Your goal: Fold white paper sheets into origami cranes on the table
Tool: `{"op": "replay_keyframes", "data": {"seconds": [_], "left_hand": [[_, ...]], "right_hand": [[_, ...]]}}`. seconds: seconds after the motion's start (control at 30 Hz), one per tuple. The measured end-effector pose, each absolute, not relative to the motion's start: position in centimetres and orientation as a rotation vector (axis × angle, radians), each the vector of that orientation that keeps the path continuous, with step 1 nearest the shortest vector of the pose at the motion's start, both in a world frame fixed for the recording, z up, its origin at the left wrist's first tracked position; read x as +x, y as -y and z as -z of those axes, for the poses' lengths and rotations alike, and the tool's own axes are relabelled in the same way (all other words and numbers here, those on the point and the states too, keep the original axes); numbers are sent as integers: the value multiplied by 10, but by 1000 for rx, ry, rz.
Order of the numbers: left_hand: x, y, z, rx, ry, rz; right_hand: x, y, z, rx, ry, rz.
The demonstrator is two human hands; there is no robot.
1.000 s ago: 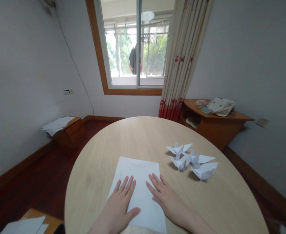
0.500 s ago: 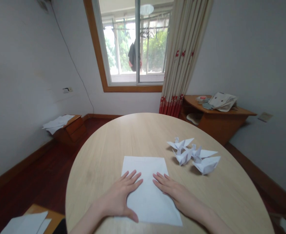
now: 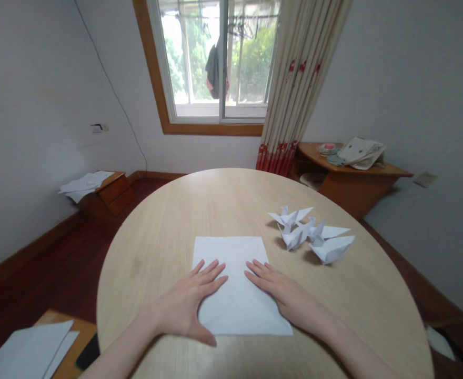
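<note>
A white sheet of paper (image 3: 235, 308) lies flat on the round wooden table (image 3: 168, 221). My left hand (image 3: 194, 300) rests on the sheet's left side, fingers spread and thumb stretched toward its near edge. On the right side, my right hand (image 3: 274, 287) lies flat with its fingers extended over the paper. Neither hand grips anything. Several folded white paper cranes (image 3: 332, 248) stand in a cluster on the table, beyond my right hand and to its right.
Loose white sheets (image 3: 30, 345) lie on a wooden surface at the lower left. A small cabinet (image 3: 115, 192) with papers stands by the left wall. At the back right, a wooden desk (image 3: 353, 176) holds a cloth bag (image 3: 361, 152), near the curtain (image 3: 290, 95).
The whole view has tilted down a little, so the table and paper appear higher. Both hands keep about the same flat position on the sheet.
</note>
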State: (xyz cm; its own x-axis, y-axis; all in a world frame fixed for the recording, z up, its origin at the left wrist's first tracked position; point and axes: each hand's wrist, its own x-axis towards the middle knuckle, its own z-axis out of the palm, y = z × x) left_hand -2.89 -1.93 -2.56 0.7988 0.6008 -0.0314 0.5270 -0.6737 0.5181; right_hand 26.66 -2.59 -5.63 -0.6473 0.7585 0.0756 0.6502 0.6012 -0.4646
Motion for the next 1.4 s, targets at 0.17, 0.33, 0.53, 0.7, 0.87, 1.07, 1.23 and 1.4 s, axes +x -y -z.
{"op": "replay_keyframes", "data": {"seconds": [0.17, 0.33, 0.53, 0.7, 0.87, 1.07, 1.23, 1.4], "left_hand": [[-27, 23, 21, 2467, -857, -220], [-26, 28, 18, 2526, -775, -284], [-31, 30, 15, 2610, -719, -397], [-43, 25, 15, 2649, -796, -413], [-52, 18, 15, 2546, -896, -426], [-47, 15, 20, 2453, -868, -531], [-48, 13, 33, 2342, -947, -589], [-48, 14, 36, 2209, -1034, -659]], "right_hand": [[269, 26, 54, -1163, 2540, -613], [272, 26, 57, -1164, 2489, -636], [275, 23, 59, -1155, 2461, -690], [272, 25, 48, -1187, 2417, -777], [271, 28, 35, -1242, 2373, -890], [273, 32, 20, -1256, 2454, -1052], [273, 32, 14, -1030, 2530, -1132], [276, 35, 5, -1095, 2442, -1246]]}}
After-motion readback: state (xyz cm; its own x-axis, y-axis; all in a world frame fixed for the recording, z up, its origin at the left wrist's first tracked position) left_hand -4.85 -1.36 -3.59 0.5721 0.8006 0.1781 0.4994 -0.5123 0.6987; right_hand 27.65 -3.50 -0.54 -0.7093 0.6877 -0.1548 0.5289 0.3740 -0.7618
